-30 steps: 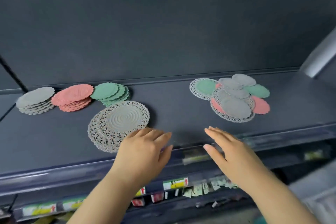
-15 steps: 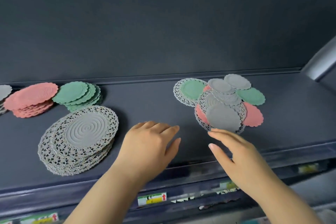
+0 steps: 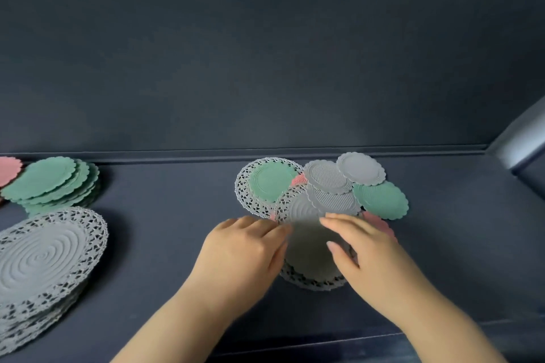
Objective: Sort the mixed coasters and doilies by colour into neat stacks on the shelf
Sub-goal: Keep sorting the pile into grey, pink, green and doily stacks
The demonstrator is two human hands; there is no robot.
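The left hand (image 3: 244, 247) and right hand (image 3: 368, 253) are reaching into the mixed pile of scalloped coasters and lace doilies (image 3: 327, 186), which is lying right of centre on the dark shelf (image 3: 177, 215); each grip is staying loose, with straight fingers holding nothing; the left fingertips are touching the edge of the smooth grey round coaster (image 3: 309, 247), and the right fingers are spreading over it; further left are sitting the green coaster stack (image 3: 53, 183), the pink coaster stack (image 3: 7, 169) and the grey lace doily stack (image 3: 44, 253).

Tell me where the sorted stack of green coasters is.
In the head view the green coaster stack sits far left at the back of the shelf, behind the grey doily stack and right of the pink coasters.
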